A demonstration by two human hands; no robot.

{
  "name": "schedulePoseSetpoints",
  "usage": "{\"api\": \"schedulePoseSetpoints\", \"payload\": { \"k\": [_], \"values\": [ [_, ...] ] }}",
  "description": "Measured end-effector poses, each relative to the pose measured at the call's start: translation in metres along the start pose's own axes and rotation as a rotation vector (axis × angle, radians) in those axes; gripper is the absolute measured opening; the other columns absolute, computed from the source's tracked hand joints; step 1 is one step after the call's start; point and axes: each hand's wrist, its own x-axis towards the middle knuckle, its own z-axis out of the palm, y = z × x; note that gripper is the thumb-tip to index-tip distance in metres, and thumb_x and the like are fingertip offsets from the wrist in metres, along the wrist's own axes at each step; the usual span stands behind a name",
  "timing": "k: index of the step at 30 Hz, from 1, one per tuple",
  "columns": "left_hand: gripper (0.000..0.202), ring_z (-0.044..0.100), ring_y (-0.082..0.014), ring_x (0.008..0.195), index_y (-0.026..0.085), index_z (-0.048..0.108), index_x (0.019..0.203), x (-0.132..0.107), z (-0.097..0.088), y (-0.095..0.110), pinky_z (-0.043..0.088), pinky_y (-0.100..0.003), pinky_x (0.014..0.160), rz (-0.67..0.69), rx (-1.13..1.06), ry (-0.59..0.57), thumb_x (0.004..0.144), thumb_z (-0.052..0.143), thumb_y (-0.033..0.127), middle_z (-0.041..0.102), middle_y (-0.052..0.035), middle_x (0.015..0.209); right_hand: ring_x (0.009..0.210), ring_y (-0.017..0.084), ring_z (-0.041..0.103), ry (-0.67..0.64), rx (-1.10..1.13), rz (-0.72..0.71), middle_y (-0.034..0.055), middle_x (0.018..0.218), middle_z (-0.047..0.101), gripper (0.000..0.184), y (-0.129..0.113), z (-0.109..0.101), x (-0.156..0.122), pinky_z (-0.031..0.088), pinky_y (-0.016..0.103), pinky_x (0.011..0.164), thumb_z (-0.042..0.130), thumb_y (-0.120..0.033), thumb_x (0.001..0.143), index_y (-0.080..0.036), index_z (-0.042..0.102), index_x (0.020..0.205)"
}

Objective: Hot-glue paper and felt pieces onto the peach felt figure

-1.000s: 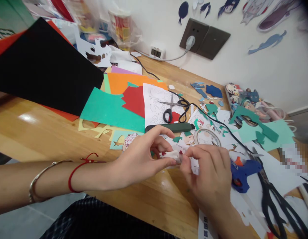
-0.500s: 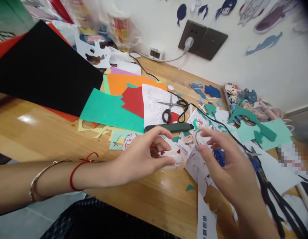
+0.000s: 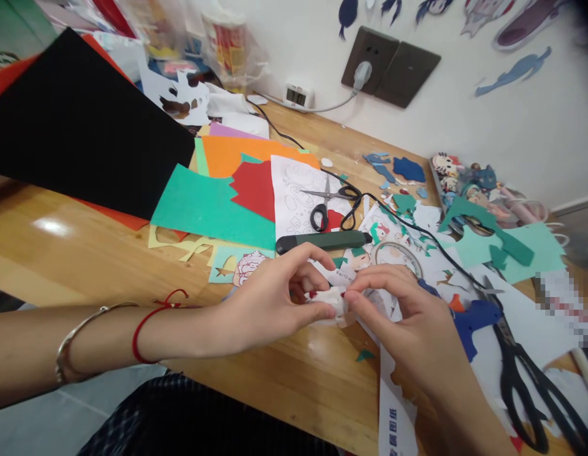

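Observation:
My left hand is closed, with a small white cut-out with dark red bits between thumb and fingers, over the front of the table. At the cut-out's right edge, the thumb and forefinger of my right hand pinch together on a small dark red bit; the fingertips partly hide it. Just beyond the hands lies a dark green pen-shaped tool. A roll of tape rests on paper scraps behind my right hand, and a blue glue gun lies to its right.
Small scissors lie on a printed sheet. Large black scissors are at the right. Black, teal and orange sheets cover the left and back. A black cable crosses the scraps. A socket holds a plug.
My right hand has moved left and closed its fingertips at the cut-out's right edge; it was apart with fingers spread. The tape roll and glue gun show more fully. My left hand keeps its hold.

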Motion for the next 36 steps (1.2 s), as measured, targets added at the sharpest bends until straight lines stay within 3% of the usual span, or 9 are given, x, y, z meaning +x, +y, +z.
{"api": "schedulePoseSetpoints", "payload": {
  "k": [4,12,20,26,30,36],
  "values": [
    [0.034,0.061,-0.0141,0.077,0.022,0.047,0.1,-0.001,-0.001,0.0,0.049,-0.026,0.067,0.028,0.043,0.005,0.074,0.068,0.022,0.06,0.0017,0.082,0.084,0.017,0.053,0.056,-0.115,-0.045,-0.0005,0.079,0.06,0.006,-0.005,0.005,-0.001,0.041,0.033,0.076,0.059,-0.021,0.079,-0.024,0.056,0.075],
    [0.034,0.062,-0.0135,0.077,0.023,0.044,0.099,-0.002,-0.001,-0.001,0.047,-0.023,0.063,0.041,0.074,0.008,0.075,0.068,0.021,0.063,0.0021,0.083,0.084,0.017,0.052,0.038,-0.182,-0.111,-0.0012,0.079,0.061,0.005,-0.004,0.005,-0.001,0.041,0.031,0.075,0.059,-0.02,0.08,-0.024,0.056,0.078],
    [0.034,0.062,-0.0122,0.076,0.023,0.045,0.099,-0.001,-0.002,0.0,0.046,-0.021,0.062,0.045,0.063,0.017,0.074,0.068,0.02,0.062,0.0026,0.082,0.086,0.018,0.055,0.001,-0.137,-0.174,-0.0008,0.082,0.064,0.005,-0.001,-0.001,0.0,0.043,0.034,0.078,0.061,-0.02,0.079,-0.025,0.059,0.079],
    [0.023,0.059,-0.0095,0.075,0.02,0.054,0.093,-0.003,-0.002,0.003,0.046,-0.018,0.064,0.095,0.148,0.007,0.076,0.068,0.019,0.062,0.0026,0.085,0.087,0.017,0.057,-0.03,-0.06,-0.11,-0.0006,0.084,0.063,0.005,-0.001,-0.004,-0.001,0.045,0.034,0.078,0.062,-0.022,0.079,-0.026,0.06,0.081],
    [0.007,0.055,-0.0089,0.067,0.019,0.06,0.085,-0.004,-0.003,0.005,0.043,-0.019,0.061,0.171,0.297,0.03,0.079,0.064,0.02,0.063,0.0037,0.077,0.09,0.018,0.057,-0.038,0.009,-0.053,0.0006,0.091,0.061,0.016,-0.002,-0.005,-0.004,0.047,0.034,0.079,0.062,-0.021,0.077,-0.026,0.057,0.092],
    [0.006,0.056,-0.01,0.067,0.019,0.062,0.086,-0.005,-0.003,0.004,0.042,-0.02,0.061,0.217,0.342,0.033,0.081,0.062,0.022,0.066,0.0017,0.079,0.088,0.017,0.057,0.008,0.19,-0.086,-0.0003,0.089,0.059,0.027,-0.003,-0.001,-0.007,0.048,0.037,0.081,0.06,-0.009,0.075,-0.026,0.052,0.093]
  ]
}}
